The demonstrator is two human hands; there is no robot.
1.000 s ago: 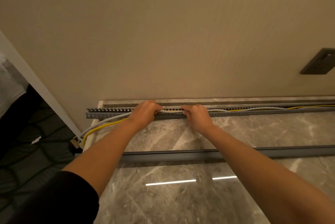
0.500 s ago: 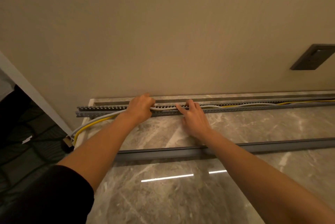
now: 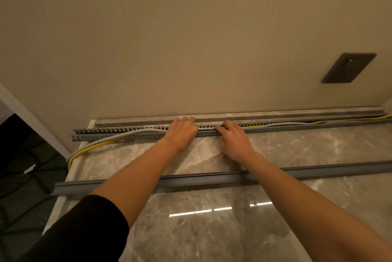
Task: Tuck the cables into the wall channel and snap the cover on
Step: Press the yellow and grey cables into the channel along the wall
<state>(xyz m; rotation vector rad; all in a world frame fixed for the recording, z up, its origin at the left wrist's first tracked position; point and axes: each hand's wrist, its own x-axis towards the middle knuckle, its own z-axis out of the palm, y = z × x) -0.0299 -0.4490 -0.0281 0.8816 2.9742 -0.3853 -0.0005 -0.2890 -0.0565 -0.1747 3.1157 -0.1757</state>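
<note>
Trouble looks most likely at the left end, where the cables [image 3: 118, 139] climb out over the near wall of the channel [image 3: 318, 124] and droop off the edge of the marble slab [image 3: 297, 151]. Judging by that slack, the white cable [image 3: 135, 132] and the yellow cable [image 3: 89, 149] could spring back out as soon as the pressure lifts. A loop riding on the slotted teeth would then stop the cover [image 3: 212, 179] from seating, or get pinched under it. Pressing hard on one spot could also bend the thin teeth.

The left hand [image 3: 182, 134] has its fingers hooked over the channel with the tips hidden inside, so I cannot tell whether it pinches a cable or only pushes down. The right hand [image 3: 235, 140], just beside it, lies with bent fingers pressing on the near wall and the cables there; no grip shows.

The channel lies at the foot of the wall [image 3: 191, 38], long axis running left to right along it, open side up. To the right of the hands the cables already sit inside it. The cover lies loose on the slab nearer the person, parallel to the channel and well apart from it, under both forearms. A dark socket plate [image 3: 349, 67] sits on the wall to the right.
</note>
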